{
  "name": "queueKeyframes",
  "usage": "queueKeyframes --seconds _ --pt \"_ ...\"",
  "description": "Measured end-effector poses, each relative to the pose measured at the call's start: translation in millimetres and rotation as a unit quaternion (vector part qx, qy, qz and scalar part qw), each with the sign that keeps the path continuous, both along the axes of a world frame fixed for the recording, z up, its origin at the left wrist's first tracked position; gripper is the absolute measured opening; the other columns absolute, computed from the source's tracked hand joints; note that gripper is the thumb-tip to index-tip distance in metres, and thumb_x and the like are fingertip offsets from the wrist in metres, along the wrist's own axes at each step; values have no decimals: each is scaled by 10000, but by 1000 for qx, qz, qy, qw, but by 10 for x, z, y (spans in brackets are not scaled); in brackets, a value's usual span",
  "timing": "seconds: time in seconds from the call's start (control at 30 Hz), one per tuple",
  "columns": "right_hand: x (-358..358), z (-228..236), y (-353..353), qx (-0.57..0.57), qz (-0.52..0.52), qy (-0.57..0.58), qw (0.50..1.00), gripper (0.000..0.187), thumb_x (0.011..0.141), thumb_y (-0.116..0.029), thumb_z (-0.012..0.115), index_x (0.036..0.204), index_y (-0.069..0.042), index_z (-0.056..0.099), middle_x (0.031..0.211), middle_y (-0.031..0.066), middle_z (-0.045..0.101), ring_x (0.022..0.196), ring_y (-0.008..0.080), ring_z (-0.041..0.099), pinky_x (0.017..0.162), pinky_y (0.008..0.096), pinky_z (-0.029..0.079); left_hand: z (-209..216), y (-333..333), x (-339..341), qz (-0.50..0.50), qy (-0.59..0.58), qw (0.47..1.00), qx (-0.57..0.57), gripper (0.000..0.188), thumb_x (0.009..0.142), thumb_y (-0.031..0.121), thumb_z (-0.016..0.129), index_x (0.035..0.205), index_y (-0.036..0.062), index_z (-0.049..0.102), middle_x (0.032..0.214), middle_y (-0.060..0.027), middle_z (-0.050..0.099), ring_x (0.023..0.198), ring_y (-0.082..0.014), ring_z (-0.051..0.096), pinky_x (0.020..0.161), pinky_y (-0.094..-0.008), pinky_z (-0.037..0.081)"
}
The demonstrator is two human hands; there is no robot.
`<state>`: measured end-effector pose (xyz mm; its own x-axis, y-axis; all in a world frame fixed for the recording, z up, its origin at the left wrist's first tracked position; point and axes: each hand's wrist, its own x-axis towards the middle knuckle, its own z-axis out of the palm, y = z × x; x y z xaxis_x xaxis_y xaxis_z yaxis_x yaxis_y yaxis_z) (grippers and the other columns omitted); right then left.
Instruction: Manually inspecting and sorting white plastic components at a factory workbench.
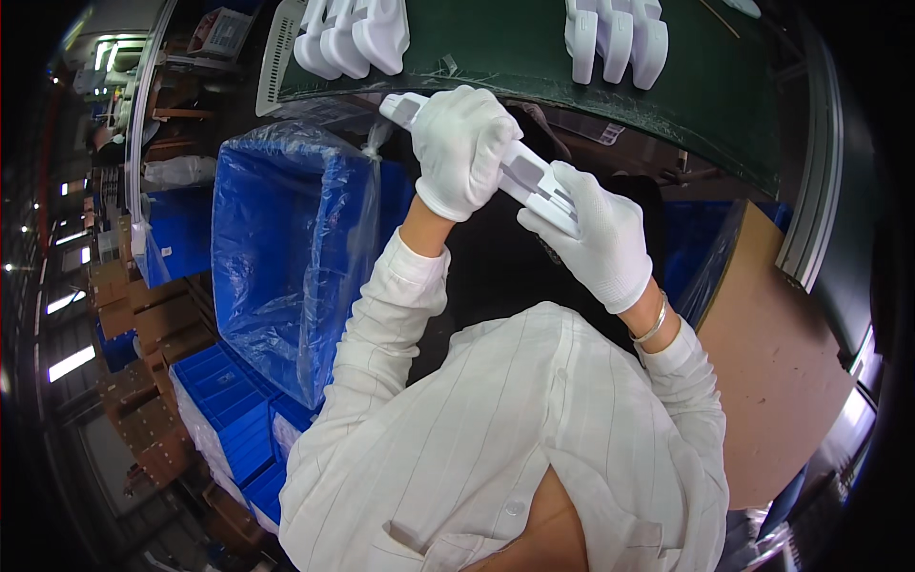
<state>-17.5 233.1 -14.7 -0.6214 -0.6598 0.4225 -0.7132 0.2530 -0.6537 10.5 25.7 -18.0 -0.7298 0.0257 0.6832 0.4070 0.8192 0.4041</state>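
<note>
Both my hands wear white knitted gloves and grip one long white plastic part [536, 181] in front of my chest. It slants down from upper left to lower right, and grey recesses show along its face. My left hand [460, 148] is wrapped round its upper left portion, and the tip sticks out past the fingers. Around the lower right end closes my right hand [602, 234], the thumb lying along the underside. The part is held off the green table, near its front edge. What the palms cover is hidden.
On the green table [496, 43] stand several white plastic parts [353, 38] at left and more white parts [618, 43] at right. A blue bin [272, 229] lined with clear plastic is at my left, above blue crates [224, 400]. A brown board [772, 372] stands at my right.
</note>
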Motion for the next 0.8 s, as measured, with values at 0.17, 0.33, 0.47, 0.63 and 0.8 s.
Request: queueKeyframes --seconds 0.17,0.33,0.47,0.63,0.8 --pt "15 -25 -32 -9 8 50 999 466 753 -250 837 1103 -43 611 777 84 655 652 249 665 570 321 527 -94 -18 35 -2 -32 999 34 426 1001 278 391 692 73 601 640 -77 594 581 -259 559 598 -363 407" --pt "28 -60 -92 -1 -1 33 999 370 794 -266 798 1045 -74 605 773 68 659 665 234 671 572 331 535 -237 -7 19 37 44 997 57 388 948 219 421 615 104 584 605 -54 578 555 -264 549 562 -367 394" --pt "-33 -71 -86 -28 7 -42 999 417 760 -264 835 1062 -68 624 804 81 682 702 250 690 611 330 550 -247 -30 7 67 70 995 6 388 954 213 421 619 105 586 602 -53 592 563 -264 573 563 -359 412" --pt "-101 -101 -10 -63 25 -119 991 483 736 -199 873 1116 -51 616 953 122 728 825 243 729 718 304 563 -82 34 84 124 -70 979 145 824 1058 543 182 702 -13 675 663 -113 650 559 -208 615 562 -290 464" --pt "-100 -105 4 -79 31 -79 993 460 726 -182 850 1112 -57 632 904 128 705 778 296 702 691 340 558 34 359 94 13 4 992 125 734 1078 456 203 727 0 658 696 -107 661 655 -240 642 702 -331 510"
